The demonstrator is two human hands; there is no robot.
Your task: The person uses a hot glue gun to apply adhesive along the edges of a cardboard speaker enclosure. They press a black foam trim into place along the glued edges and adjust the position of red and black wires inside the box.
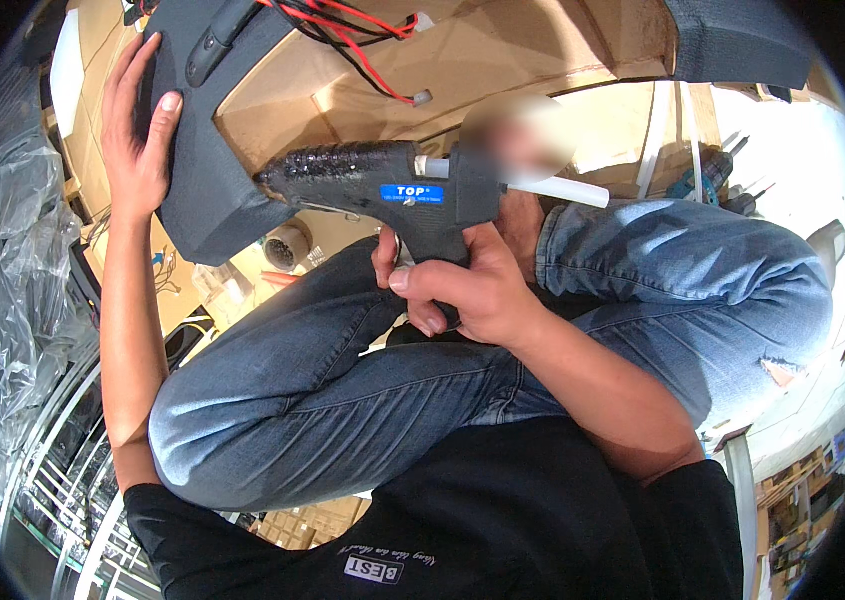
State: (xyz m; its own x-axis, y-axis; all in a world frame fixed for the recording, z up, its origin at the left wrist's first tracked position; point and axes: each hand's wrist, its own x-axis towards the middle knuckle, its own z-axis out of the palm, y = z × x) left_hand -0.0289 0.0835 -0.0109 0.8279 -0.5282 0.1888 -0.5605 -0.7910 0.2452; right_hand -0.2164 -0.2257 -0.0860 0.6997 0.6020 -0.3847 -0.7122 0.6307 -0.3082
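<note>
My right hand is wrapped round the handle of a black hot glue gun, fingers at its trigger. A white glue stick sticks out of the gun's back end. The nozzle points left and meets the edge of a dark grey, fabric-like panel; whether it touches is hard to tell. At the far left my left hand lies against that panel's outer edge, fingers stretched out and thumb apart. The panel borders a brown, hollow board-like piece.
Red and black wires with white connectors lie over the brown piece. Below the panel stand a roll of tape and small loose parts. Crumpled clear plastic sheeting hangs at the left. A power drill sits at the right, beyond my crossed legs.
</note>
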